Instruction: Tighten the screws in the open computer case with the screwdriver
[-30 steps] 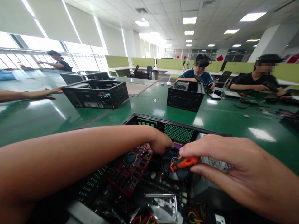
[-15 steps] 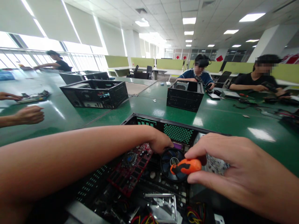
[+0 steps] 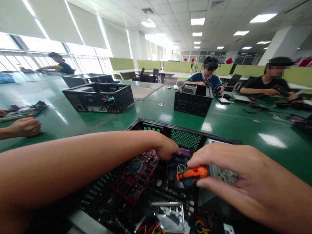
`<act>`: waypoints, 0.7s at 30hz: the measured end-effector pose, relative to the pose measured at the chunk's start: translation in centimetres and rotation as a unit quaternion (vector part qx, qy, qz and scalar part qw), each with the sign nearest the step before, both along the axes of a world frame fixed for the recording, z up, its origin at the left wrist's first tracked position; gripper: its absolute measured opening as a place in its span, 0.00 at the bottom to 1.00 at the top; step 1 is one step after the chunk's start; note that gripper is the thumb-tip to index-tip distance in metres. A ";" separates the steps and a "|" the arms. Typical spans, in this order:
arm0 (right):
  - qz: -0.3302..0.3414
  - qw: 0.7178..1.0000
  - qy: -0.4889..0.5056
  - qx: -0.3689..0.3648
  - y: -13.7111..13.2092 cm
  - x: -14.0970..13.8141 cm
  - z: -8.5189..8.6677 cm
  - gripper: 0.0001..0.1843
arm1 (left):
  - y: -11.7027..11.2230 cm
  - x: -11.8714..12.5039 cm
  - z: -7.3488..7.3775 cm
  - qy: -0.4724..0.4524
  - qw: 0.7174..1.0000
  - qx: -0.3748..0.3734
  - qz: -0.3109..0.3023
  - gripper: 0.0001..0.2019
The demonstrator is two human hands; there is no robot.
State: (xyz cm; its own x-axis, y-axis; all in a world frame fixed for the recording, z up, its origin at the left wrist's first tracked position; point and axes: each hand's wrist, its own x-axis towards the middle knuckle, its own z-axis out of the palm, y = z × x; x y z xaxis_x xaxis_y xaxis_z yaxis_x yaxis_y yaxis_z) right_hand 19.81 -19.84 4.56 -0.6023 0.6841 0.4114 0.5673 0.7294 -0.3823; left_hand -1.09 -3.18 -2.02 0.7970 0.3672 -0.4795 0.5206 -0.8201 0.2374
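Observation:
An orange-and-black screwdriver handle is pinched between the thumb and fingers of my right hand, over the round black cooling fan; its shaft is out of sight. My left hand reaches into the open computer case with fingers curled at the fan's far left edge. What those fingers grip is hidden. A red circuit board with its own small fan lies left of the cooling fan. Below it are a shiny metal bracket and coloured cables.
Two black computer cases stand across the green table. At left, another person's fist rests near a circuit board. Several people sit around; parts and cables lie at right.
My right hand has shifted slightly left and the screwdriver handle has turned a little. My left hand stays put. At left, the other person's fist moved down and left.

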 end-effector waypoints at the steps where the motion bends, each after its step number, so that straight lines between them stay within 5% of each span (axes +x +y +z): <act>1: -0.013 1.000 0.000 0.004 0.0 0.0 0.0 0.11 | 0.1 0.0 0.0 0.014 1.000 -0.007 -0.019 0.12; 8: -0.074 0.995 0.036 0.058 -0.3 1.6 0.1 0.12 | 0.1 0.2 0.1 0.071 0.996 -0.007 -0.062 0.09; 13: -0.171 0.976 0.050 0.123 0.3 3.5 0.0 0.14 | -0.6 0.6 0.9 0.077 0.996 -0.017 -0.034 0.17; 21: -0.176 0.978 0.036 0.101 2.5 3.5 -1.1 0.15 | -0.9 0.8 1.4 0.073 0.997 -0.009 0.007 0.20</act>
State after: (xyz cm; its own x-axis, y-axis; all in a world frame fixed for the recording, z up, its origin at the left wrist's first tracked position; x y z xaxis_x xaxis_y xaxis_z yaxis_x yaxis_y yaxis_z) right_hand 23.36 -17.36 3.43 -0.3081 0.7441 0.5927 0.7741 0.5583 -0.2985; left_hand -0.30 -4.04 -0.65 0.7133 0.3680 -0.5964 0.5623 -0.8085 0.1738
